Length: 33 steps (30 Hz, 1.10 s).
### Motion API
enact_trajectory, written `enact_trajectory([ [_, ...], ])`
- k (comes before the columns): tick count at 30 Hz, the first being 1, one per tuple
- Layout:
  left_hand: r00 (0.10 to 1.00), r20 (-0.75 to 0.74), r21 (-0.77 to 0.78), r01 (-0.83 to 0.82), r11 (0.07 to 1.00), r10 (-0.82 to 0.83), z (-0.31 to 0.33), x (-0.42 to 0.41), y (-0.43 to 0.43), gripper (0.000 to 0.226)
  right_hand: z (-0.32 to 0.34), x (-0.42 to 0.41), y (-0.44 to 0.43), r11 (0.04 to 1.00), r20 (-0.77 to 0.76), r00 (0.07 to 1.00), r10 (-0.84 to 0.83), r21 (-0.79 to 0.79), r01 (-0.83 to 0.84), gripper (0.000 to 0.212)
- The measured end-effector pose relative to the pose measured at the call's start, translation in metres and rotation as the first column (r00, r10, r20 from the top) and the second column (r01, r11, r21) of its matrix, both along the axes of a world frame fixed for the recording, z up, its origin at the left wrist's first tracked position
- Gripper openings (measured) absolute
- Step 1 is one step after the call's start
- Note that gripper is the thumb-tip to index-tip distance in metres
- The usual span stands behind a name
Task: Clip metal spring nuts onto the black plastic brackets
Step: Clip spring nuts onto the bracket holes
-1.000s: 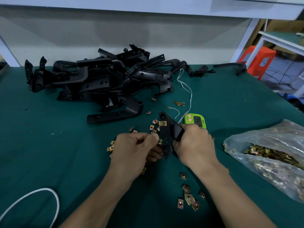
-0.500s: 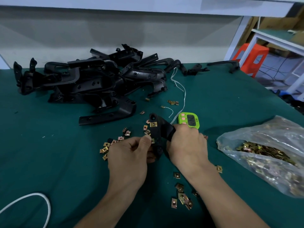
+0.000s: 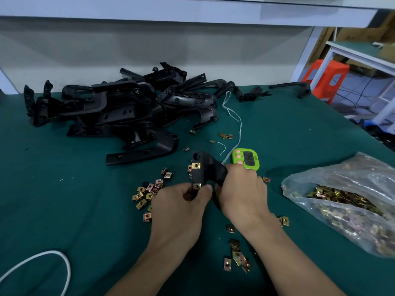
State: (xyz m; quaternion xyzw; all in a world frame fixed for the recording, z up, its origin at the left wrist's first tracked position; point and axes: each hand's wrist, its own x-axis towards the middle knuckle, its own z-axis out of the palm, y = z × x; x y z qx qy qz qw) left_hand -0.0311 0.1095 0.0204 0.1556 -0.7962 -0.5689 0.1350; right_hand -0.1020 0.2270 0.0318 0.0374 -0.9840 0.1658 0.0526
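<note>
Black plastic bracket (image 3: 208, 169), held over a dark green surface (image 3: 64, 199) by a person's two bare hands near the middle of the head view. The right hand (image 3: 241, 193) has its grip closed round the bracket's curved arm, with its fingers wrapped out of sight beneath the part. The left hand (image 3: 181, 208) shows a narrow grip, thumb and forefinger pinching a lower spring nut (image 3: 196, 186) that sits on the bracket's near edge. An upper spring nut (image 3: 196, 166) is already clipped to the same edge, just below a round hole at the bracket's far end. Loose spring nuts (image 3: 149, 193) lie scattered on the surface just left of the left hand, and a second scatter of nuts (image 3: 237, 255) lies between the forearms, nearer the right one. A clear plastic bag (image 3: 342, 201) holding many more nuts sits to the right, apart from the hands. A green digital timer (image 3: 245, 160) lies just beyond the right hand's knuckles, and a white string (image 3: 235, 118) runs from beside it toward a pile of brackets (image 3: 119, 110) heaped at the far left of the surface. One lone bracket (image 3: 295, 87) lies at the far right edge, in front of an orange stool (image 3: 327, 80). A loop of white cable (image 3: 53, 255) lies at the near left corner.
</note>
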Motion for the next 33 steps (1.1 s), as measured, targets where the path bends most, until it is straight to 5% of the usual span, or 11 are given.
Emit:
enact_trajectory([
  [5, 0.998, -0.068, -0.201, -0.027, 0.979, 0.014, 0.002, 0.001, -0.002, 0.041, -0.001, 0.006, -0.005, 1.0, -0.044, 0.999, 0.021, 0.011, -0.02, 0.014],
  [12, 0.988, -0.156, -0.283, -0.059, 0.957, 0.015, 0.006, 0.002, -0.002, 0.04, 0.011, 0.011, -0.006, 1.0, -0.062, 0.998, 0.026, -0.007, -0.027, 0.019],
  [17, 0.982, -0.189, -0.299, -0.044, 0.953, -0.013, 0.021, -0.014, -0.004, 0.03, 0.047, 0.011, 0.017, 0.936, 0.078, 0.986, 0.144, -0.334, -0.11, 0.021],
  [21, 0.99, -0.131, -0.006, 0.053, 0.999, -0.053, 0.045, -0.039, 0.013, 0.013, 0.074, 0.017, 0.059, 0.752, 0.217, 0.938, 0.271, -0.656, -0.065, 0.007],
  [25, 0.98, -0.121, 0.276, 0.189, 0.942, -0.161, 0.069, -0.061, 0.06, 0.018, 0.083, 0.038, 0.108, 0.47, 0.264, 0.931, 0.254, -0.875, 0.12, 0.035],
  [27, 0.951, -0.13, 0.354, 0.308, 0.883, -0.279, 0.08, -0.07, 0.095, 0.034, 0.083, 0.051, 0.136, 0.322, 0.258, 0.945, 0.201, -0.929, 0.185, 0.038],
  [33, 0.801, -0.02, 0.489, 0.529, 0.693, -0.598, 0.096, -0.085, 0.216, 0.012, 0.079, 0.094, 0.228, 0.048, 0.266, 0.963, -0.039, -0.962, 0.268, 0.038],
])
